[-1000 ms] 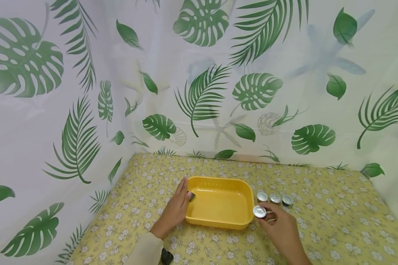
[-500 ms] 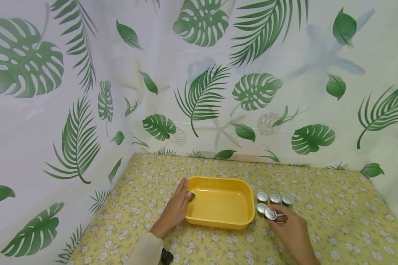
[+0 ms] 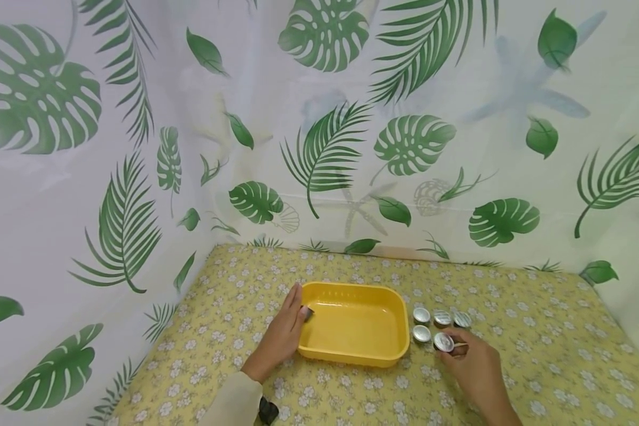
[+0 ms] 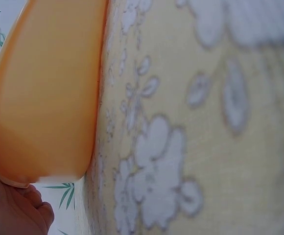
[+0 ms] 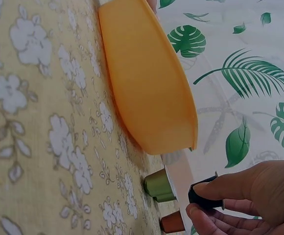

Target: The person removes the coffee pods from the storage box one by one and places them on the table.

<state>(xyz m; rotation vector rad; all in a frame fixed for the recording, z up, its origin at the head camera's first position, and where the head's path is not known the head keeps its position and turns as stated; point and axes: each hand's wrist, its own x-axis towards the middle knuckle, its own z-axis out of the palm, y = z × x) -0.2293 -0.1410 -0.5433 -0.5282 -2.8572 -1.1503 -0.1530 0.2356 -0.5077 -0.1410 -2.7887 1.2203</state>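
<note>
A yellow plastic tub [image 3: 351,355] stands on the flowered cloth. My left hand [image 3: 282,334] grips its left side, thumb over the rim and fingers along the outside; a small dark patch [image 3: 307,314] shows at the thumb tip. Right of the tub, my right hand [image 3: 476,364] pinches a black coffee capsule [image 5: 205,196] between thumb and fingers, its silver foil lid facing up in the head view. Close by stand a green capsule [image 5: 159,186] and a copper-brown capsule [image 5: 173,223]. From above, a front capsule [image 3: 421,334] shows its foil lid left of the held one.
Behind these, a short row of foil-topped capsules [image 3: 442,318] stands beside the tub's right wall. A black object [image 3: 268,410] lies by the left sleeve [image 3: 234,399]. A leaf-patterned curtain [image 3: 330,231] closes off the back and left of the table.
My right hand has moved right with the black capsule, away from the tub. A front capsule now shows standing where the hand was. The left hand stays on the tub.
</note>
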